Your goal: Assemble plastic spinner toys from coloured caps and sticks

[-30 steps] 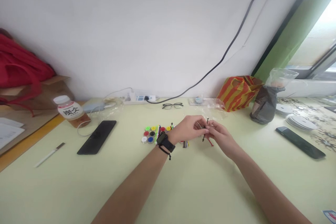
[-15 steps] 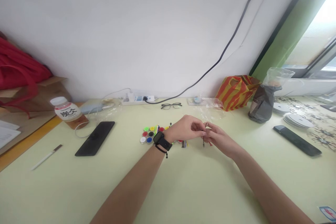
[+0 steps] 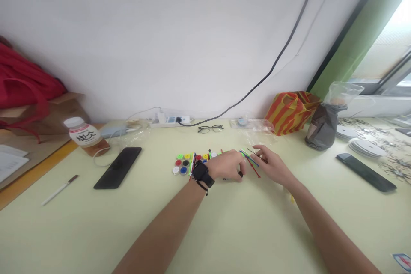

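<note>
Right hand (image 3: 272,166) pinches thin coloured plastic sticks (image 3: 253,168); left hand (image 3: 228,165) curls beside them, grip unclear. Probably featherlight, bendy, slippery, so pinch near the ends.

we're riding a single camera on the person's head, looking forward and down across the pale green table (image 3: 224,231) toward the white wall (image 3: 160,30) at its far edge. the left hand (image 3: 228,166) and right hand (image 3: 272,166) sit mid-frame, near the lens, and the view is wide enough to catch the window (image 3: 391,51) out at the far right.
</note>
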